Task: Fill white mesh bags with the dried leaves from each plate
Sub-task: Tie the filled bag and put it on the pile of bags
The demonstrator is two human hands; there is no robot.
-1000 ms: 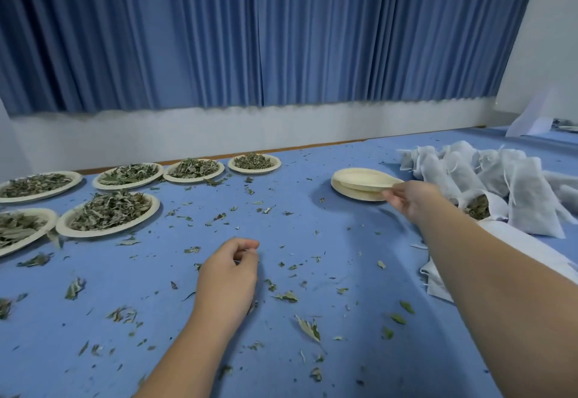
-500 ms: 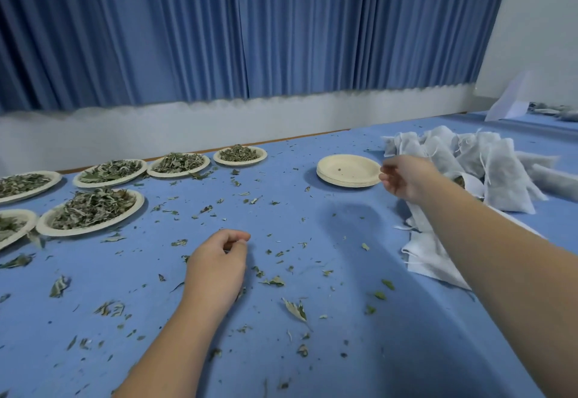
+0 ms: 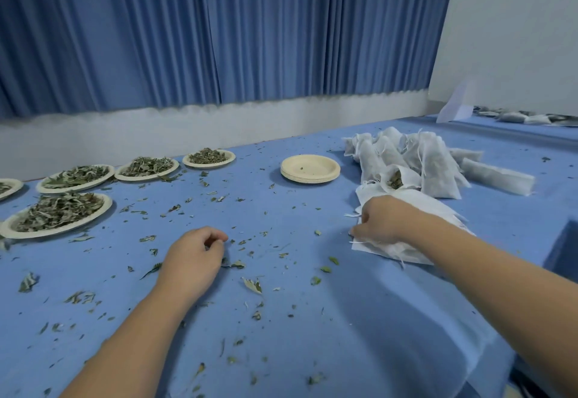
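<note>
The flat empty bags [image 3: 419, 200] lie piled at the right of the table [image 3: 359, 319], with filled bags [image 3: 438, 166] just behind. The right hand [image 3: 383, 221] pinches their near edge. The left hand [image 3: 192, 258] rests loosely curled and holds nothing. The plates of leaves [image 3: 108, 203] stand at far left.

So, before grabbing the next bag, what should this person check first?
1. Empty bags in reach: ok. The right hand lies on the flat empty bags.
2. One bag actually pinched: cannot tell; the grip is unclear.
3. Other hand free: ok. The left hand rests on the table, holding nothing.
4. Leaves waiting: ok. The nearest plate is heaped.
5. Table tidy: not ok. Loose leaves are scattered about.
</note>
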